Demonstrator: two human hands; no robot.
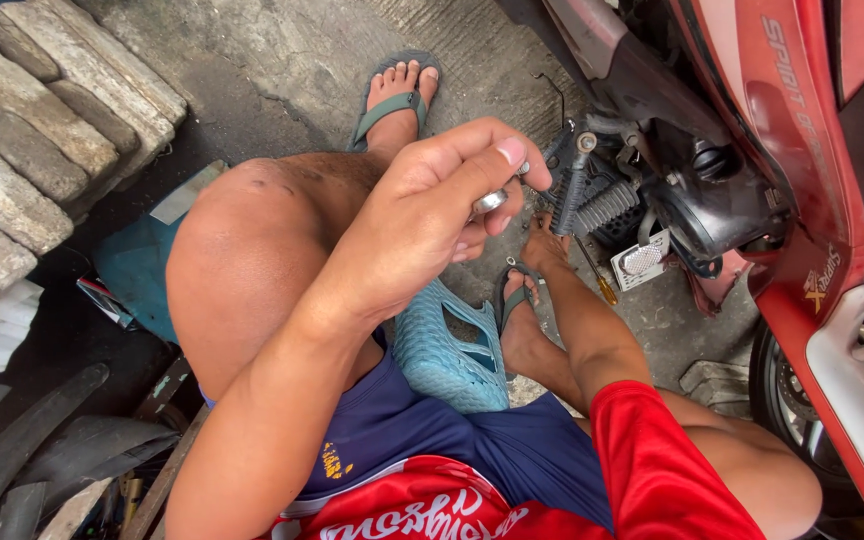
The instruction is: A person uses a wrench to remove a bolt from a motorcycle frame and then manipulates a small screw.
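So the left hand [432, 215] is pinching a small metal nut [489, 201] up close, off the red motorcycle [802, 170]. Right hand [544, 245] is down by the screwdriver [597, 275], grip hidden. Engine [712, 200] looks exposed, so reassembly's left.

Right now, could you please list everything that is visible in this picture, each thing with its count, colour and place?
motorbike: one, red, right side
foot peg: one, black, ribbed, on the motorbike's lower part
screwdriver: one, yellow handle, on the ground under the peg
plastic basket: one, light blue, between the knees
stone blocks: several, grey, top left
rubber strips: several, black, bottom left
metal piece: one, silver, in the left hand's fingers
sandals: two, grey-green, on the feet
left hand: raised, pinching the metal piece
right hand: low, by the motorbike; what it holds cannot be told
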